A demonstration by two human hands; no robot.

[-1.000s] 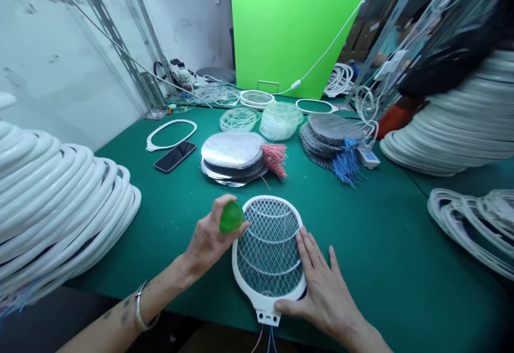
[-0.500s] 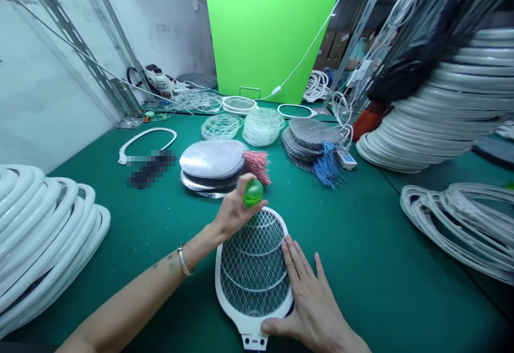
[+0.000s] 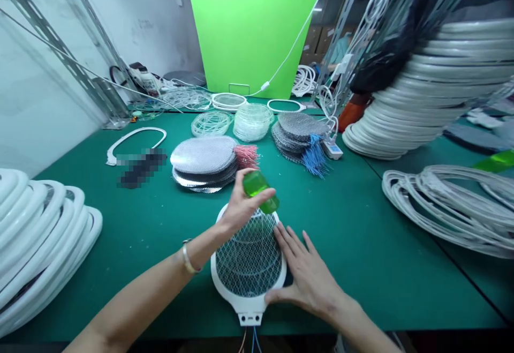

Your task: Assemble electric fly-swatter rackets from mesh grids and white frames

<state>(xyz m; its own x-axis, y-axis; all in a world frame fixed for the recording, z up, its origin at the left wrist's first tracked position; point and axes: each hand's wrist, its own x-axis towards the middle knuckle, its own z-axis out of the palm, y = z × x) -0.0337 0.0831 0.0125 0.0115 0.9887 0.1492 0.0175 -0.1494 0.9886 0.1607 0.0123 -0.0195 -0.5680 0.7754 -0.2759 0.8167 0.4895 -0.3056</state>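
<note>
A white racket head with wire mesh [image 3: 247, 259] lies flat on the green table [image 3: 353, 235] in front of me, red and blue wires trailing from its neck at the near edge. My left hand [image 3: 239, 211] is closed round a green-handled tool [image 3: 259, 189], tilted down over the top right of the frame. My right hand [image 3: 307, 275] lies flat with fingers spread on the frame's right rim, pressing it to the table.
Stacks of metal mesh discs with red wires [image 3: 204, 160] and blue wires [image 3: 299, 130] lie beyond. White frame rings are piled at left [image 3: 36, 235], far right [image 3: 433, 96] and right [image 3: 450, 203]. A blurred dark object [image 3: 138, 168] lies left of the discs.
My left hand has carried the green tool from the frame's left rim up and across to its top right. The view has shifted to the right. My right hand keeps holding the frame.
</note>
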